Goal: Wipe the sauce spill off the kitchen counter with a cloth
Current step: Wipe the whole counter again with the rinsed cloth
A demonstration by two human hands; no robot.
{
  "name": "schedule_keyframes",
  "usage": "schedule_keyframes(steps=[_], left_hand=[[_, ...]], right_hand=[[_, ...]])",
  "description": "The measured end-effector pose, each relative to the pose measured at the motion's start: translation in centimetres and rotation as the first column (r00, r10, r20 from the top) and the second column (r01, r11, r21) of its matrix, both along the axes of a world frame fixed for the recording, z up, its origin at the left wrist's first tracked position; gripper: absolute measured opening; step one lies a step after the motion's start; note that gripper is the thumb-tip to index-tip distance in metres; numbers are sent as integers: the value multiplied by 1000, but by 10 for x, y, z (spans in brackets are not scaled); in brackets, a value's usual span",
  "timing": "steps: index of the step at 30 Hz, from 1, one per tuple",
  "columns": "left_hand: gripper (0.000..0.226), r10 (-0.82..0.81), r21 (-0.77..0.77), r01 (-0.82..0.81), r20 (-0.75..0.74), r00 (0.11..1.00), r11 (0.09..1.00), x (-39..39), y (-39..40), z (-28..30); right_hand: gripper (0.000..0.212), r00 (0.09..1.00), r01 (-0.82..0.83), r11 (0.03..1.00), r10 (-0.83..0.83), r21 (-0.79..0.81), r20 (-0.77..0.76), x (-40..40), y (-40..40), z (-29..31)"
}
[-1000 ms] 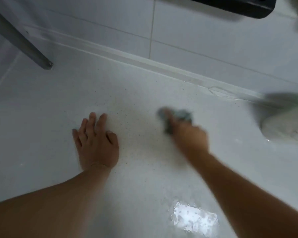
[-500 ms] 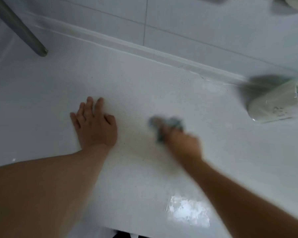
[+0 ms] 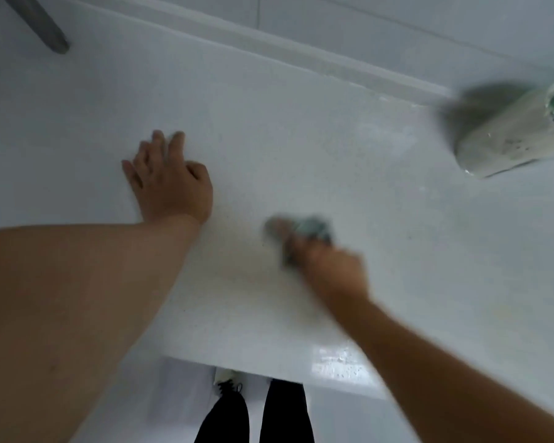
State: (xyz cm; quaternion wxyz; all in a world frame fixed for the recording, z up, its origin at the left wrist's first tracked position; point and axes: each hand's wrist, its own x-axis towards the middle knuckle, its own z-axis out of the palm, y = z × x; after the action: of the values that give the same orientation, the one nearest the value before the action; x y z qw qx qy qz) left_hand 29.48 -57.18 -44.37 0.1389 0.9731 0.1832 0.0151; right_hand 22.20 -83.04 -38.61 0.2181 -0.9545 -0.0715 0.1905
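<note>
1. Head view, looking down on a white counter (image 3: 301,129) with a tiled wall along its far edge.
2. Left hand (image 3: 170,180) flat on the counter left of the middle, palm down, fingers straight and slightly spread, holding nothing.
3. Right hand (image 3: 330,263) motion-blurred near the middle of the counter, closer to the front edge than the left hand, fingers curled round a bunched grey-green cloth (image 3: 307,228).
4. Cloth pressed to the counter, poking out past the fingertips on the far side of the hand.
5. Faint yellowish smear (image 3: 253,276) on the counter just left of the right hand, between the two forearms; too pale and blurred to say more.
6. Wet, shiny patch (image 3: 336,359) at the front edge beneath the right forearm.
7. Pale, speckled container (image 3: 506,139) with something green at its rim near the far right corner, well apart from both hands.
8. Grey metal bar (image 3: 42,24) slanting down to the far left corner.
9. Dark trouser legs (image 3: 253,414) and a shoe visible below the front edge.
</note>
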Motion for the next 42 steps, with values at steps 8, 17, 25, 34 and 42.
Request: schedule_keyframes(steps=[8, 17, 25, 34, 42], left_hand=[[67, -42, -65, 39, -46, 998, 997, 0, 10, 1], [45, -184, -245, 244, 244, 952, 938, -95, -10, 45], [62, -350, 50, 349, 1, 937, 936, -205, -35, 4], [62, -346, 72, 342, 60, 936, 937, -201, -38, -3], [64, -337, 58, 338, -23, 941, 939, -201, -38, 3]], right_hand=[[86, 969, 237, 942, -213, -238, 122, -98, 41, -31], [56, 933, 349, 894, -359, -281, 15, -105, -38, -9], [89, 970, 242, 943, -238, -228, 46, -204, 56, -23], [70, 686, 669, 592, -724, -449, 68, -189, -87, -12], [89, 982, 166, 957, -182, -239, -43, -228, 35, -19]])
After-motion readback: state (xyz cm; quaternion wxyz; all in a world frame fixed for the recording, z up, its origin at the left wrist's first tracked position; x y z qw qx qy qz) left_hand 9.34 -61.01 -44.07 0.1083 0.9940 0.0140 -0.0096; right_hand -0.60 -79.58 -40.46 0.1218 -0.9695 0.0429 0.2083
